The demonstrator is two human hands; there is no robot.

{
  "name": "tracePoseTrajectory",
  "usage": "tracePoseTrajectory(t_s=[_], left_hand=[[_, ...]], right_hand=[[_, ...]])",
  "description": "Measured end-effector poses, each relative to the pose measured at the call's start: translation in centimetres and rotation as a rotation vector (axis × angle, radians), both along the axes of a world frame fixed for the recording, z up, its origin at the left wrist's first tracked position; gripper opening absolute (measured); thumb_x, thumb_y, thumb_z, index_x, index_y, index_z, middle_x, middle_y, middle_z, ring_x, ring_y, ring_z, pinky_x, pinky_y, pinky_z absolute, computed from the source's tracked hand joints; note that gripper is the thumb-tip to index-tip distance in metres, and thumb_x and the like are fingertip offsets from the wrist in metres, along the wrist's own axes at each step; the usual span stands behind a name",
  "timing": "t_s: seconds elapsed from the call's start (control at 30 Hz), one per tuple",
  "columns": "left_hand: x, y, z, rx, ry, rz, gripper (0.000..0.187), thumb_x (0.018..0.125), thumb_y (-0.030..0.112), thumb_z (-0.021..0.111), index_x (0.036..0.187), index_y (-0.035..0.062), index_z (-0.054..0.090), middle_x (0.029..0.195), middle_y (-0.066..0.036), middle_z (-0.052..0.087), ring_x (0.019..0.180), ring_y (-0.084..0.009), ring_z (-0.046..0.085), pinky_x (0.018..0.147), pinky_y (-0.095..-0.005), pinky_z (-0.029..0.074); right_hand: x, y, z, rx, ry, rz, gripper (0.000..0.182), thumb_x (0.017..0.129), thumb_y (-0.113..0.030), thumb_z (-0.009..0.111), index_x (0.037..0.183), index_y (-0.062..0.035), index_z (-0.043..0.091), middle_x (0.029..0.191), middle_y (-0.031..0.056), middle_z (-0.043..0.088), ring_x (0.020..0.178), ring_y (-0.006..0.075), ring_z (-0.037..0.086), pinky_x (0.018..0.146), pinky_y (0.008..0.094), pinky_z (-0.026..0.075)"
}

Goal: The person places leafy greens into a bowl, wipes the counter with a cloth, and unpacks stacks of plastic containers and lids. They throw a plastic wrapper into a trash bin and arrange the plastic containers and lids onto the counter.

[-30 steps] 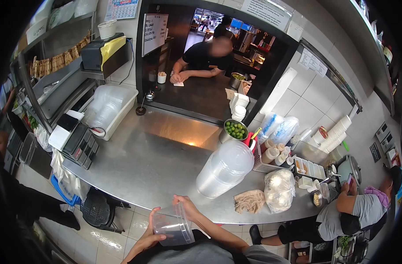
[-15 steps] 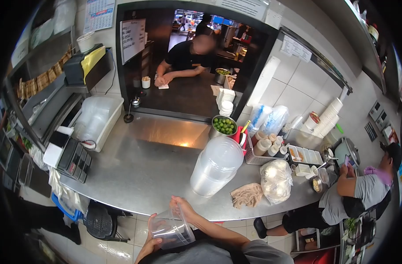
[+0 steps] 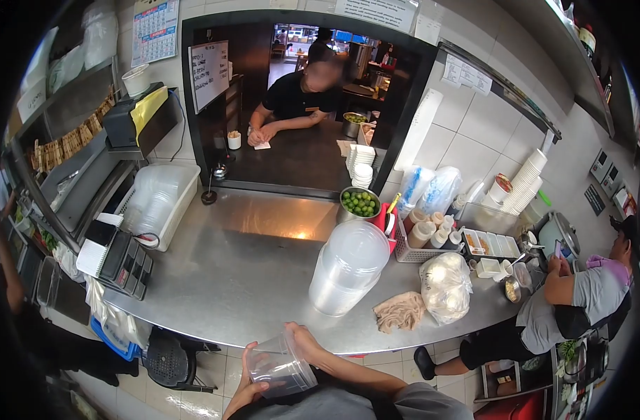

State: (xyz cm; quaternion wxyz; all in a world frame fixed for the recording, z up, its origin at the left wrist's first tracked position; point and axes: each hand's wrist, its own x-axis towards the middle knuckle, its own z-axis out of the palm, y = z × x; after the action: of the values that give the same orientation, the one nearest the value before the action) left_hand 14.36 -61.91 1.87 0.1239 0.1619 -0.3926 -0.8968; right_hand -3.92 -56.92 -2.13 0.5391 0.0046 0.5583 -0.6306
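Observation:
A clear plastic container (image 3: 281,365) is held tilted in front of my body, just off the counter's front edge. My left hand (image 3: 248,381) grips its left side, thumb on the wall. Around the upper right side is my right hand (image 3: 304,343), its fingers partly hidden by the container. Beyond them, on the steel counter (image 3: 229,280), stands a tall stack of clear containers (image 3: 348,269). A crumpled brown cloth (image 3: 399,312) and a knotted plastic bag with pale round items (image 3: 446,287) lie to its right.
A metal pot of green limes (image 3: 359,203) stands behind the stack. Sauce bottles fill a basket (image 3: 411,253) at the right. One person (image 3: 299,105) leans at the serving window; another (image 3: 586,294) stands at the right with a phone. A stool (image 3: 169,360) is below left.
The view has shifted slightly, so the counter items appear a little further right. Both hands still hold the container, now turned slightly. At the left edge, another person's arm has come into view.

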Motion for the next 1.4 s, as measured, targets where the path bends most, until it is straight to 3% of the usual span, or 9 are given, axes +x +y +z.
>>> tracePoseTrajectory(t_s=[0.13, 0.23, 0.37, 0.73, 0.83, 1.13, 1.23, 1.33, 1.4], left_hand=[[0.6, 0.3, -0.1, 0.009, 0.037, 0.049, 0.106, 0.058, 0.010, 0.073, 0.137, 0.0300, 0.005, 0.125, -0.017, 0.021, 0.119, -0.0360, 0.032, 0.088, -0.0525, 0.044], [0.7, 0.1, 0.3, -0.061, -0.002, 0.027, 0.106, 0.058, 0.010, 0.073, 0.137, 0.0299, 0.005, 0.125, -0.017, 0.021, 0.119, -0.0359, 0.032, 0.088, -0.0522, 0.044], [0.2, -0.2, 0.6, -0.094, -0.008, 0.022, 0.107, 0.058, 0.010, 0.073, 0.137, 0.0299, 0.005, 0.125, -0.017, 0.022, 0.119, -0.0358, 0.032, 0.088, -0.0519, 0.044], [0.1, 0.0, 0.7, -0.120, -0.016, 0.036, 0.107, 0.058, 0.010, 0.074, 0.137, 0.0296, 0.005, 0.125, -0.017, 0.022, 0.119, -0.0356, 0.032, 0.088, -0.0510, 0.044], [0.3, 0.1, 0.5, -0.132, -0.027, 0.048, 0.107, 0.058, 0.010, 0.074, 0.138, 0.0295, 0.005, 0.126, -0.017, 0.022, 0.119, -0.0355, 0.032, 0.088, -0.0508, 0.044], [0.7, -0.1, -1.4, -0.263, -0.052, 0.054, 0.109, 0.057, 0.011, 0.076, 0.138, 0.0292, 0.005, 0.127, -0.017, 0.021, 0.119, -0.0352, 0.032, 0.088, -0.0483, 0.045], [0.8, 0.3, 0.7, -0.280, -0.097, 0.061, 0.109, 0.058, 0.011, 0.076, 0.138, 0.0284, 0.005, 0.128, -0.018, 0.020, 0.120, -0.0353, 0.031, 0.088, -0.0464, 0.045], [0.9, 0.4, 1.0, -0.221, -0.088, 0.069, 0.109, 0.058, 0.013, 0.077, 0.138, 0.0281, 0.005, 0.129, -0.018, 0.019, 0.121, -0.0357, 0.030, 0.088, -0.0461, 0.045], [1.0, 0.4, 0.7, -0.227, -0.088, 0.087, 0.109, 0.058, 0.014, 0.077, 0.138, 0.0279, 0.004, 0.129, -0.018, 0.019, 0.121, -0.0358, 0.030, 0.087, -0.0462, 0.045]], right_hand=[[-1.0, 0.2, -2.6, -0.057, 0.016, 0.011, 0.025, 0.085, -0.030, 0.047, 0.067, -0.0138, 0.046, 0.056, -0.0021, 0.038, 0.047, 0.0093, 0.035, 0.042, 0.0270, 0.027], [-1.2, -0.1, -1.6, -0.272, -0.221, 0.059, 0.032, 0.085, -0.031, 0.048, 0.059, -0.0133, 0.042, 0.051, -0.0033, 0.032, 0.044, 0.0098, 0.030, 0.042, 0.0271, 0.023], [-0.5, 0.7, 2.1, -0.127, -0.139, 0.138, 0.033, 0.087, -0.031, 0.046, 0.060, -0.0133, 0.040, 0.052, -0.0022, 0.032, 0.043, 0.0099, 0.030, 0.042, 0.0262, 0.024], [0.5, 1.2, 2.2, 0.069, -0.057, 0.110, 0.030, 0.088, -0.028, 0.038, 0.068, -0.0086, 0.048, 0.055, 0.0013, 0.040, 0.046, 0.0117, 0.037, 0.042, 0.0273, 0.029], [0.9, 1.0, 2.3, 0.083, -0.005, 0.101, 0.030, 0.088, -0.026, 0.036, 0.066, -0.0088, 0.047, 0.054, 0.0020, 0.041, 0.044, 0.0125, 0.037, 0.041, 0.0272, 0.030], [-0.8, 1.5, -4.9, -0.254, -0.433, 0.148, 0.031, 0.090, -0.034, 0.045, 0.066, -0.0137, 0.049, 0.054, -0.0005, 0.046, 0.042, 0.0120, 0.043, 0.041, 0.0250, 0.035], [-0.5, 1.8, -4.4, -0.230, -0.402, 0.223, 0.028, 0.090, -0.035, 0.045, 0.072, -0.0138, 0.052, 0.060, -0.0003, 0.051, 0.047, 0.0111, 0.047, 0.044, 0.0243, 0.039], [0.2, 2.1, -2.5, 0.023, -0.242, 0.205, 0.026, 0.089, -0.035, 0.046, 0.077, -0.0125, 0.053, 0.065, 0.0008, 0.053, 0.051, 0.0115, 0.049, 0.046, 0.0245, 0.041], [0.5, 2.3, -2.6, -0.042, -0.243, 0.206, 0.025, 0.089, -0.034, 0.047, 0.080, -0.0115, 0.053, 0.068, 0.0021, 0.055, 0.053, 0.0120, 0.051, 0.048, 0.0247, 0.043]])
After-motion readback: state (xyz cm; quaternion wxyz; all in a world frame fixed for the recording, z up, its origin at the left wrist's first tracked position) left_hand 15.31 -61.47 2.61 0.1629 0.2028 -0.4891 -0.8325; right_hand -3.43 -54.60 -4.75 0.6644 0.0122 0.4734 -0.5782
